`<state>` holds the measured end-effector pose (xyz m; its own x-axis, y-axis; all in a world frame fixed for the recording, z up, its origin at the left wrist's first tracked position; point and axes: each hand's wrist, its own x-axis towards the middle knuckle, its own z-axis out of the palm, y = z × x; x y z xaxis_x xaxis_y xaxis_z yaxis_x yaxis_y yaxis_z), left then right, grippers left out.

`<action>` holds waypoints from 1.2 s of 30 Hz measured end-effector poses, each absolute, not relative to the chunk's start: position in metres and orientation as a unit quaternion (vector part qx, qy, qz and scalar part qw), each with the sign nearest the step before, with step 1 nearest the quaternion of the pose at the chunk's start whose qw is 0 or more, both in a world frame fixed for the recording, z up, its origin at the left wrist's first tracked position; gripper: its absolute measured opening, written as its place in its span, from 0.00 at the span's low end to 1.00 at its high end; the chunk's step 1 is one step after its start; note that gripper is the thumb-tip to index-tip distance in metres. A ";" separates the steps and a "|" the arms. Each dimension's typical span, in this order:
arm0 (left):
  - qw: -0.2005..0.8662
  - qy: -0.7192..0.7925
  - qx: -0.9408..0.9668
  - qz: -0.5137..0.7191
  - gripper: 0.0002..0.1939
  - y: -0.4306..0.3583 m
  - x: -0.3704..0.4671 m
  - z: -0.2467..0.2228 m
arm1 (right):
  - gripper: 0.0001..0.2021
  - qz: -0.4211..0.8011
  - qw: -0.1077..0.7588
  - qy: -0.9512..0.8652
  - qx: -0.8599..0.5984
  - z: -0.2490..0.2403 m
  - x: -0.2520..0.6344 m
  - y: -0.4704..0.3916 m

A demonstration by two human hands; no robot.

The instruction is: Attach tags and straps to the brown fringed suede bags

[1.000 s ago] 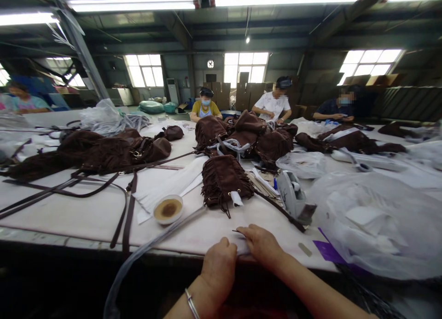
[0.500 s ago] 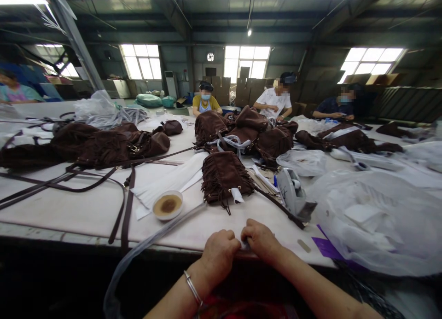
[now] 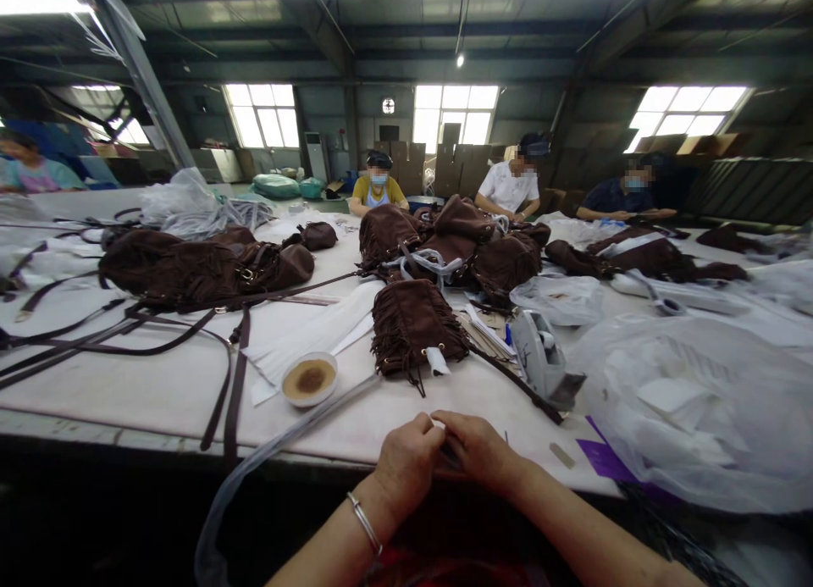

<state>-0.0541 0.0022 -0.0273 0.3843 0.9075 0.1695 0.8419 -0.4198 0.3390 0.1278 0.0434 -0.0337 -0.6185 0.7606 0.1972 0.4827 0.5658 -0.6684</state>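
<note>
My left hand (image 3: 410,458) and my right hand (image 3: 478,448) meet at the table's front edge, fingertips together. Both are closed, with curled fingers. Whatever lies between them is mostly hidden; only a small pale bit shows at the fingertips. Just beyond them lies a brown fringed bag (image 3: 416,324) with a white wrap on its front. One strap, sheathed in clear plastic (image 3: 285,434), runs left from it and hangs over the edge. Its bare brown strap (image 3: 517,380) trails to the right. Left of the bag sits a shallow dish (image 3: 309,379) of tan paste.
A grey tape dispenser (image 3: 539,358) and a big clear plastic bag (image 3: 692,409) stand on the right. Piles of brown bags (image 3: 450,244) fill the middle; more bags (image 3: 209,269) with loose straps lie left. Several people work across the table (image 3: 158,392).
My hands have drawn closer together, the right fingers now reaching over to the left ones. On the far left, some brown material has moved off, leaving straps in view.
</note>
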 end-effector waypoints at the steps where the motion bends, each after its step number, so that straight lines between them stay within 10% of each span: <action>1: 0.097 0.528 0.827 0.163 0.09 0.003 -0.054 -0.027 | 0.16 0.289 0.239 -0.847 -0.376 -0.035 0.129 0.044; 17: 0.123 0.578 0.792 0.152 0.06 0.009 -0.036 -0.029 | 0.10 0.062 0.172 -0.887 -0.424 -0.026 0.142 0.016; 30: 0.128 0.486 0.859 0.100 0.06 0.015 -0.066 -0.017 | 0.11 0.181 0.147 -0.935 -0.266 -0.028 0.154 0.058; 36: 0.084 0.562 0.813 0.128 0.10 0.009 -0.041 -0.031 | 0.13 0.215 0.202 -0.783 -0.548 -0.035 0.131 0.046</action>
<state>-0.0405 0.0090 -0.0311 0.3352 0.9352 0.1142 0.8921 -0.3541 0.2807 0.1309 0.0460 -0.0354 -0.3172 0.9449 0.0812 0.7712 0.3068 -0.5578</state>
